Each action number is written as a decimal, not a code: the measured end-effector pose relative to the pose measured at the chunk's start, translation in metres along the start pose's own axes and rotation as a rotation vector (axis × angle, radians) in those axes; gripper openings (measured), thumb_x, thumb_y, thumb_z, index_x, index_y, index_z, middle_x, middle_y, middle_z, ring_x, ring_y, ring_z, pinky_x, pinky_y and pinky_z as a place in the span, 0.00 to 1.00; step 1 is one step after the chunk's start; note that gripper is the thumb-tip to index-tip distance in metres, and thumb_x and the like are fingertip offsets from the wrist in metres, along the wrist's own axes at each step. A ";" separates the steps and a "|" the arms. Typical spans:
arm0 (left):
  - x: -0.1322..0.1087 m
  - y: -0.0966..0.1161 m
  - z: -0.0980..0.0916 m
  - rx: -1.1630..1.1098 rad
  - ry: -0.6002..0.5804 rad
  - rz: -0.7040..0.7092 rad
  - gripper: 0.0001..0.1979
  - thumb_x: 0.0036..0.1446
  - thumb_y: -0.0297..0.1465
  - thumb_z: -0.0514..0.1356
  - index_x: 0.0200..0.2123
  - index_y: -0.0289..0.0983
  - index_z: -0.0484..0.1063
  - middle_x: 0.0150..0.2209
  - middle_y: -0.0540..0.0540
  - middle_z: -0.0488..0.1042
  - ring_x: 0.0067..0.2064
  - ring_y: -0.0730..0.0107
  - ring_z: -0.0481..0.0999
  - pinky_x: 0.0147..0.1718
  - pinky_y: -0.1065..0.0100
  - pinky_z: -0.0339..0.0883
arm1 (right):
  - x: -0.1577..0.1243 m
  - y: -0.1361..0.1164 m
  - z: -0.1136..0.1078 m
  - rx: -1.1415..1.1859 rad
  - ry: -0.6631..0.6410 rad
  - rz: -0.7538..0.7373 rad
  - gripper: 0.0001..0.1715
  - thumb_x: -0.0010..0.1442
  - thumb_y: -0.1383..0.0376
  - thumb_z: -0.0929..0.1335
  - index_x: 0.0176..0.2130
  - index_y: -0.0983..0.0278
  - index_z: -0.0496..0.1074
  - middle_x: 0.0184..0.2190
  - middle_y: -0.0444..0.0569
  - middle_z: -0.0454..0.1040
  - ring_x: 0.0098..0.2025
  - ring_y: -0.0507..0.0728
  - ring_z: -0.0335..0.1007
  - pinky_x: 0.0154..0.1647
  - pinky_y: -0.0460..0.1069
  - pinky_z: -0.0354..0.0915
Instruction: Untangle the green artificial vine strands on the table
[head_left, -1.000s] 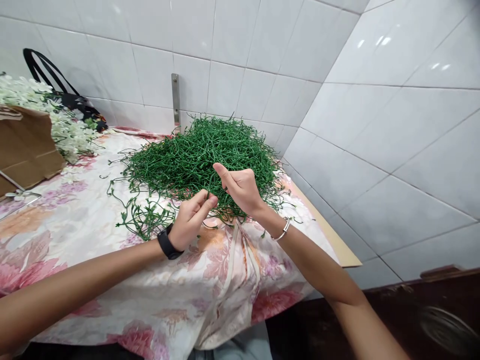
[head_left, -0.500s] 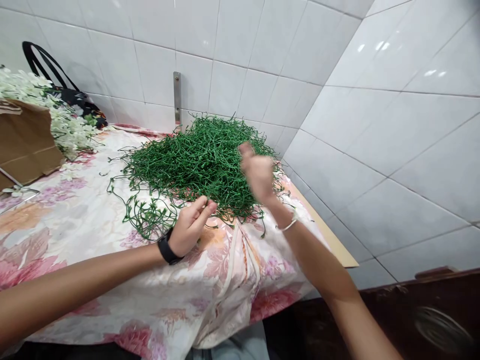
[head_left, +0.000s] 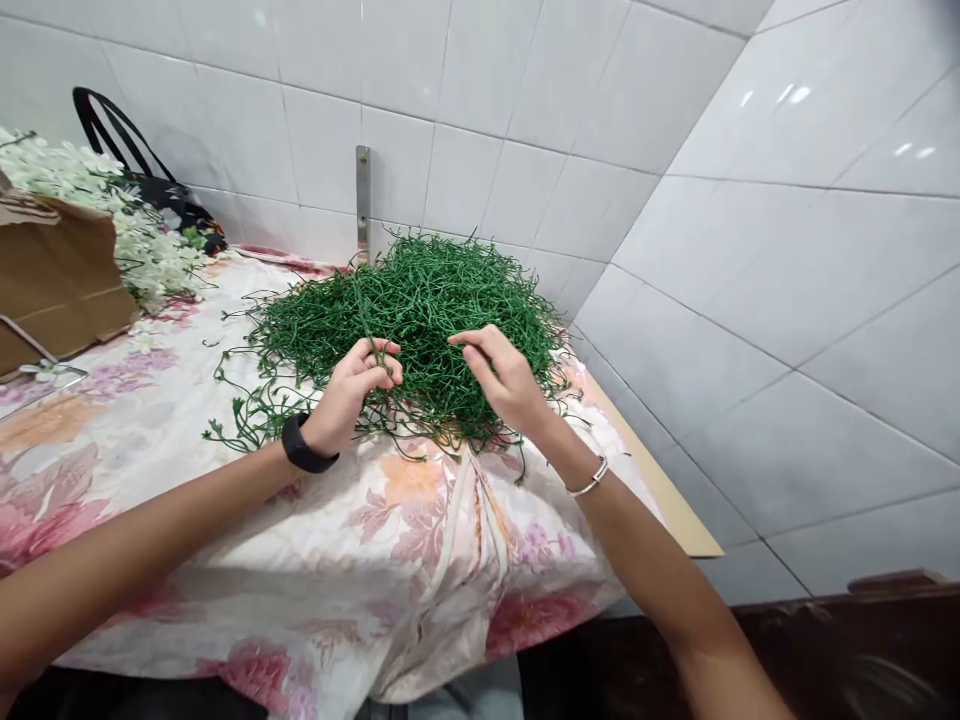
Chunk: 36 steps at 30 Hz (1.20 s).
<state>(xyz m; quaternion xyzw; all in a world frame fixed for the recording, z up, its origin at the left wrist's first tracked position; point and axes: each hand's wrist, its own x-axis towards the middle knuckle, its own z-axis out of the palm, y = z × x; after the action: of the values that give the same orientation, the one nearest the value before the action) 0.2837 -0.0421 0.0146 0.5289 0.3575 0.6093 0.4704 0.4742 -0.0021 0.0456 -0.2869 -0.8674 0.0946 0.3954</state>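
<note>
A big tangled heap of thin green plastic flower stems (head_left: 457,290) lies on a floral tablecloth (head_left: 300,540). At the heap's front left, my left hand (head_left: 352,385), with a black wristband, is closed on a green stem (head_left: 364,312) that sticks up from the fingers. My right hand (head_left: 506,375), wearing a thin bangle, hovers at the front right of the heap; thumb and forefinger are apart, and nothing shows between them. Several loose stems (head_left: 251,420) lie beside and behind my left wrist.
Far left stand white artificial flowers (head_left: 161,255), a brown cardboard box (head_left: 67,280) and a dark bag with black handles (head_left: 124,130). A metal bracket (head_left: 363,200) is fixed to the tiled wall (head_left: 480,70). A tan board (head_left: 667,490) edges the right side.
My right hand has come down and toward the left, its thumb and forefinger now apart. My left hand has shifted left and up, with a stem now visible in it.
</note>
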 end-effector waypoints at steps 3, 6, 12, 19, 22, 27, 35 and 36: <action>0.000 0.000 -0.003 -0.013 -0.077 -0.036 0.19 0.42 0.21 0.54 0.41 0.34 0.62 0.32 0.49 0.68 0.33 0.75 0.66 0.32 0.73 0.59 | -0.004 0.002 0.011 -0.108 -0.109 -0.124 0.16 0.62 0.68 0.55 0.47 0.66 0.63 0.39 0.52 0.64 0.42 0.53 0.59 0.45 0.50 0.60; -0.004 0.001 -0.002 -0.003 -0.128 0.003 0.20 0.44 0.23 0.58 0.44 0.36 0.62 0.36 0.47 0.69 0.37 0.73 0.67 0.32 0.73 0.61 | -0.009 0.005 0.019 -0.156 -0.137 -0.180 0.19 0.60 0.72 0.55 0.50 0.66 0.61 0.43 0.54 0.64 0.46 0.55 0.58 0.49 0.53 0.59; -0.005 0.004 -0.005 0.054 -0.175 0.094 0.23 0.47 0.27 0.62 0.47 0.38 0.60 0.41 0.45 0.68 0.43 0.71 0.67 0.39 0.72 0.64 | -0.013 -0.005 0.014 -0.157 -0.019 -0.153 0.29 0.52 0.80 0.55 0.52 0.66 0.58 0.49 0.54 0.61 0.54 0.56 0.54 0.54 0.55 0.55; -0.008 0.009 -0.004 0.168 -0.205 0.190 0.22 0.50 0.27 0.59 0.49 0.37 0.58 0.41 0.44 0.66 0.43 0.71 0.67 0.40 0.71 0.64 | -0.016 -0.017 0.011 -0.127 0.024 -0.151 0.19 0.54 0.76 0.57 0.45 0.65 0.62 0.45 0.53 0.65 0.50 0.57 0.58 0.51 0.55 0.57; -0.011 0.010 -0.004 0.249 -0.234 0.227 0.22 0.51 0.27 0.58 0.50 0.37 0.58 0.41 0.44 0.66 0.44 0.69 0.67 0.41 0.70 0.63 | -0.018 -0.023 0.013 -0.101 0.004 -0.162 0.13 0.57 0.71 0.60 0.43 0.65 0.64 0.44 0.53 0.66 0.49 0.56 0.60 0.51 0.54 0.57; -0.013 0.011 -0.005 0.303 -0.297 0.260 0.20 0.52 0.26 0.57 0.49 0.37 0.58 0.42 0.45 0.65 0.43 0.70 0.67 0.44 0.69 0.62 | -0.019 -0.027 0.016 -0.079 -0.047 -0.166 0.14 0.57 0.64 0.63 0.45 0.66 0.63 0.44 0.53 0.67 0.50 0.55 0.60 0.51 0.53 0.57; -0.016 0.009 -0.004 0.286 -0.336 0.287 0.22 0.50 0.23 0.57 0.49 0.38 0.57 0.48 0.43 0.61 0.46 0.69 0.66 0.44 0.69 0.63 | -0.021 -0.024 0.024 -0.026 -0.071 -0.168 0.14 0.57 0.62 0.63 0.43 0.65 0.63 0.45 0.53 0.67 0.50 0.55 0.61 0.51 0.53 0.58; -0.017 0.009 -0.004 0.290 -0.345 0.285 0.23 0.50 0.23 0.57 0.49 0.39 0.57 0.49 0.43 0.60 0.47 0.69 0.66 0.45 0.69 0.63 | -0.021 -0.024 0.025 -0.027 -0.071 -0.169 0.14 0.57 0.62 0.63 0.43 0.65 0.63 0.45 0.53 0.67 0.50 0.55 0.61 0.50 0.53 0.58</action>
<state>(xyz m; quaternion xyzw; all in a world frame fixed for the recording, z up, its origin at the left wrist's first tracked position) 0.2784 -0.0606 0.0170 0.7318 0.2775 0.5125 0.3532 0.4567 -0.0319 0.0250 -0.2144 -0.9032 0.0596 0.3669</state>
